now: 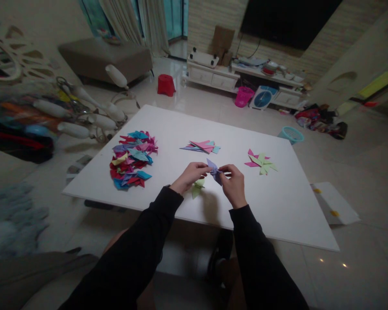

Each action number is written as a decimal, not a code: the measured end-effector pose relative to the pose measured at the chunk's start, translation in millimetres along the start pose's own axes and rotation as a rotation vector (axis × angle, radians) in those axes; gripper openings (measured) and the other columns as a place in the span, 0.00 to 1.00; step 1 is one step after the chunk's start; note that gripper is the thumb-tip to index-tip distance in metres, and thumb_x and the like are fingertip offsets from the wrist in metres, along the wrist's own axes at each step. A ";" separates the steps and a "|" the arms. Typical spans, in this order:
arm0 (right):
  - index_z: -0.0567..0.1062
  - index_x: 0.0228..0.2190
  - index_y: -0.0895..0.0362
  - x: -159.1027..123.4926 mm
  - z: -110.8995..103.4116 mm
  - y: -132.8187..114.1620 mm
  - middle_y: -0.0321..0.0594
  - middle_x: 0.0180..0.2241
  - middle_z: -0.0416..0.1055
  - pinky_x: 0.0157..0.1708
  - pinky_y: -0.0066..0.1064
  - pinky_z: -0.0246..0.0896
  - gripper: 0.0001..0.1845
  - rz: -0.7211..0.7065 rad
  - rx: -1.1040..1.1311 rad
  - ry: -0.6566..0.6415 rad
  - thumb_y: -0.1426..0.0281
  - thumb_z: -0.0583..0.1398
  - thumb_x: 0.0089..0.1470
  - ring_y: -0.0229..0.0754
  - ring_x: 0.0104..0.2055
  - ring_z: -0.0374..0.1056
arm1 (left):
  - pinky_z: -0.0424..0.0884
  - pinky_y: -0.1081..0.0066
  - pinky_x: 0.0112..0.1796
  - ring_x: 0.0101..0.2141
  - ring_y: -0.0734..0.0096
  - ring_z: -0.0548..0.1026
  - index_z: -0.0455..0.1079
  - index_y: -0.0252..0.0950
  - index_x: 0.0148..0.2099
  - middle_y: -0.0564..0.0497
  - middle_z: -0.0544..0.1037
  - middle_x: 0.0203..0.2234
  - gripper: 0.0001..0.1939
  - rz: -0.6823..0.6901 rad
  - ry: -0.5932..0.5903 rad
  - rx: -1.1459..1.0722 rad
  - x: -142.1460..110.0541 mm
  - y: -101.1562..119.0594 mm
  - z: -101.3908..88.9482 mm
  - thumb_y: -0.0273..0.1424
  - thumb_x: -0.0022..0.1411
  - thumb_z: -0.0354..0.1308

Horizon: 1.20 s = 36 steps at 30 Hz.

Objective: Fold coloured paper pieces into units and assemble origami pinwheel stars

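Observation:
Both of my hands pinch a purple folded-paper piece (214, 172) just above the white table (168, 125). My left hand (192, 175) grips its left side, and my right hand (233, 183) grips its right side. Below my left hand, a pale green folded-paper piece (198, 189) lies on the table, partly covered by the fingers. Beyond my hands sits a small stack of flat pink, purple and blue folded papers (202, 147). Over to the right, pale green and magenta folded strips (261, 162) lie crossed on one another.
A heap of many-coloured folded-paper pieces (132, 159) covers part of the table's left side. Close to the left edge stands a lamp with white shades (100, 120). A blue basket (291, 135) is on the floor past the right edge, and a red stool (166, 85) stands farther off.

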State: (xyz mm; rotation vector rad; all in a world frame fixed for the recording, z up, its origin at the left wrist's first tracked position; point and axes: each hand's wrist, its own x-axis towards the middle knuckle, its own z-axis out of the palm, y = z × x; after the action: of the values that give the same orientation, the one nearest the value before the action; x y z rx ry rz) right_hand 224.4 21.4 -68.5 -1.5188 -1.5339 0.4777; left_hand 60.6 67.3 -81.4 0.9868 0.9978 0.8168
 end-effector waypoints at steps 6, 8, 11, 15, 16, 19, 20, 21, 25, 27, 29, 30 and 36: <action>0.76 0.30 0.55 -0.8 -0.7 -0.8 0.39 0.34 0.76 0.37 0.35 0.66 0.08 -0.020 0.024 -0.001 0.74 0.57 0.50 0.43 0.37 0.72 | 0.65 0.71 0.35 0.30 0.73 0.70 0.74 0.33 0.28 0.52 0.73 0.24 0.18 0.008 0.032 0.000 1.4 -3.9 0.3 0.41 0.44 0.72; 0.76 0.31 0.55 -0.2 -0.7 -0.8 0.39 0.34 0.76 0.37 0.35 0.66 0.08 -0.017 0.031 -0.008 0.74 0.57 0.50 0.43 0.37 0.72 | 0.66 0.70 0.36 0.31 0.72 0.72 0.74 0.32 0.29 0.51 0.74 0.25 0.17 0.006 0.036 -0.052 3.3 -5.7 0.1 0.40 0.44 0.72; 0.75 0.34 0.55 1.3 -0.1 -1.3 0.40 0.35 0.76 0.37 0.34 0.66 0.09 -0.005 0.029 -0.014 0.73 0.57 0.50 0.44 0.37 0.72 | 0.69 0.69 0.37 0.31 0.71 0.75 0.75 0.31 0.29 0.48 0.77 0.27 0.16 0.010 0.026 -0.121 6.7 -7.3 0.1 0.38 0.45 0.73; 0.73 0.38 0.55 2.8 -0.1 -2.1 0.42 0.36 0.76 0.35 0.34 0.65 0.11 0.041 0.036 0.019 0.73 0.55 0.51 0.44 0.37 0.72 | 0.71 0.69 0.38 0.29 0.74 0.73 0.76 0.30 0.27 0.49 0.76 0.24 0.17 0.119 0.081 -0.077 8.9 -6.0 -0.4 0.39 0.45 0.73; 0.72 0.38 0.55 2.7 -0.4 -2.3 0.42 0.36 0.75 0.35 0.34 0.65 0.12 0.055 0.046 0.030 0.73 0.54 0.52 0.44 0.37 0.72 | 0.70 0.69 0.38 0.29 0.73 0.73 0.76 0.31 0.27 0.50 0.76 0.24 0.17 0.147 0.096 -0.056 8.8 -5.2 -0.7 0.40 0.45 0.73; 0.71 0.40 0.55 1.4 -1.7 -4.0 0.40 0.33 0.75 0.35 0.33 0.63 0.12 0.091 0.083 0.054 0.72 0.52 0.54 0.44 0.36 0.72 | 0.69 0.70 0.36 0.29 0.72 0.73 0.78 0.31 0.29 0.49 0.78 0.25 0.18 0.210 0.149 0.014 7.1 -2.5 -1.5 0.42 0.44 0.73; 0.71 0.40 0.55 0.6 -2.0 -5.0 0.39 0.32 0.75 0.36 0.33 0.63 0.12 0.100 0.093 0.056 0.71 0.52 0.55 0.44 0.36 0.72 | 0.69 0.70 0.36 0.30 0.71 0.73 0.78 0.31 0.29 0.48 0.79 0.26 0.18 0.226 0.166 0.036 6.2 -1.8 -1.5 0.42 0.44 0.73; 0.71 0.40 0.55 -0.3 -2.2 -6.3 0.39 0.31 0.74 0.36 0.33 0.63 0.11 0.105 0.102 0.056 0.69 0.52 0.56 0.44 0.35 0.71 | 0.68 0.70 0.36 0.30 0.71 0.74 0.79 0.30 0.29 0.48 0.79 0.26 0.18 0.239 0.180 0.050 5.2 -1.2 -1.3 0.42 0.44 0.73; 0.72 0.40 0.55 -3.6 -0.9 -12.3 0.37 0.29 0.73 0.35 0.33 0.62 0.11 0.105 0.108 0.054 0.65 0.54 0.58 0.43 0.33 0.71 | 0.69 0.69 0.37 0.31 0.69 0.75 0.79 0.30 0.30 0.46 0.80 0.27 0.18 0.258 0.179 0.055 1.6 -1.5 1.1 0.41 0.45 0.73; 0.71 0.40 0.55 -4.7 -0.1 -14.6 0.36 0.28 0.73 0.32 0.32 0.62 0.10 0.096 0.082 0.067 0.65 0.57 0.56 0.42 0.31 0.70 | 0.69 0.68 0.38 0.32 0.69 0.75 0.78 0.30 0.30 0.46 0.80 0.28 0.17 0.262 0.159 0.041 0.7 -2.8 2.5 0.40 0.45 0.73; 0.71 0.39 0.55 -5.3 0.1 -15.4 0.35 0.28 0.73 0.32 0.31 0.63 0.10 0.084 0.057 0.087 0.66 0.59 0.54 0.41 0.30 0.70 | 0.70 0.68 0.39 0.32 0.69 0.75 0.78 0.30 0.32 0.46 0.80 0.29 0.15 0.262 0.126 0.023 0.6 -4.1 3.0 0.37 0.46 0.72; 0.71 0.39 0.55 -5.5 -0.1 -15.1 0.35 0.28 0.73 0.32 0.31 0.63 0.10 0.078 0.050 0.095 0.66 0.60 0.53 0.41 0.30 0.70 | 0.70 0.68 0.39 0.32 0.70 0.76 0.77 0.30 0.34 0.46 0.80 0.30 0.15 0.256 0.115 0.015 1.0 -4.5 2.8 0.35 0.46 0.71; 0.72 0.37 0.54 -3.0 -4.1 -4.3 0.35 0.28 0.75 0.34 0.32 0.65 0.09 0.053 -0.002 0.069 0.66 0.62 0.53 0.41 0.30 0.71 | 0.73 0.68 0.39 0.35 0.69 0.77 0.74 0.32 0.43 0.45 0.80 0.36 0.19 0.220 0.135 0.028 7.2 -1.8 -5.2 0.26 0.45 0.68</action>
State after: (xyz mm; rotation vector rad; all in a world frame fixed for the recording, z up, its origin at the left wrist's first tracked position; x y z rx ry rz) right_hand 224.6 16.6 -64.0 -1.5647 -1.4442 0.4496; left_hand 58.4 74.6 -86.3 1.0904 1.0290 1.0655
